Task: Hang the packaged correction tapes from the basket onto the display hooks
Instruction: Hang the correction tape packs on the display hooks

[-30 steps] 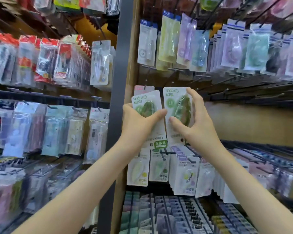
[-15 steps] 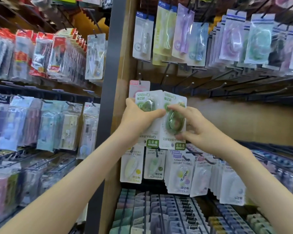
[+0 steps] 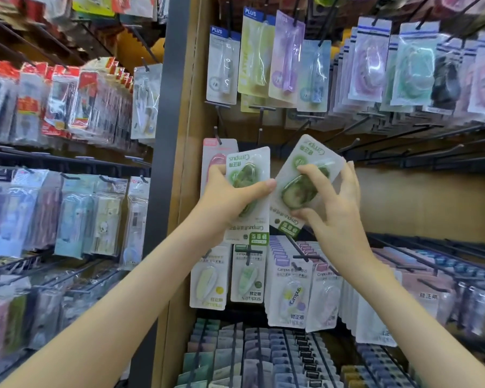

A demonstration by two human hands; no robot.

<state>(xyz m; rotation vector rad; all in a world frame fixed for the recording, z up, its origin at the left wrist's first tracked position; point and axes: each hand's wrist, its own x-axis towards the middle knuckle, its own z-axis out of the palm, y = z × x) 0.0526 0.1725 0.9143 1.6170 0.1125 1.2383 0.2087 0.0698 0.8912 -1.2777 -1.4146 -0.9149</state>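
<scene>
A green correction tape pack (image 3: 248,169) is gripped in the left hand (image 3: 227,200), with the thumb laid across its front and the fingers curled behind it; the pack is held upright but upside down, its printing inverted, just in front of a pink pack (image 3: 214,155) that is hung from a hook at the left end of the middle row. A second green pack (image 3: 308,155) is pinched in the right hand (image 3: 336,219), with the thumb below and the fingertips on the clear blister; it is tilted, its upper end leaning to the right, and its left edge is found just beside the tip of the left thumb. Both packs are raised before the wooden back panel (image 3: 417,205); to their right a run of bare hooks (image 3: 431,159) is seen, apart from either pack. Beneath the hands, a yellow pack (image 3: 209,278) and a pale green pack (image 3: 247,275) are hung side by side on the row below.
</scene>
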